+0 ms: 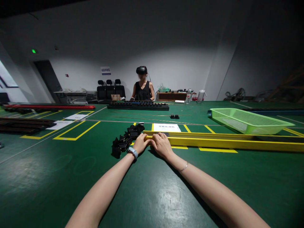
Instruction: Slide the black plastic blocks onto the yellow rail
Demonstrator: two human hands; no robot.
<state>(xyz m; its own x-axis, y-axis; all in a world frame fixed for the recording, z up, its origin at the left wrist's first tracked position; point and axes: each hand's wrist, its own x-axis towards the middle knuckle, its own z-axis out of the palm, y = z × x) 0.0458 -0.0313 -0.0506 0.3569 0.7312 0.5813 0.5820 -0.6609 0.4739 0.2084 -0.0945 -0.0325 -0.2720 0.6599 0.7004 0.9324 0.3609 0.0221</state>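
Observation:
A long yellow rail (225, 143) with a channel along it lies across the table and runs off to the right. My right hand (162, 145) is closed over its left end, thumb on the near side and fingers curled over the top. Beside it, my left hand (141, 144) grips the very tip of the rail, the two thumbs almost touching. A dark piece shows in the channel by my right fingertips, mostly covered. Several black plastic modules (123, 142) lie in a row just left of my left hand. What sits under my fingers is partly hidden.
A light green basket (247, 122) stands behind the rail on the right. White paper labels (167, 127) and yellow tape mark the green table (152, 190). Two small black parts (174, 116) lie farther back. Dark rails (23, 125) are at left. Across the table is another person (142, 90).

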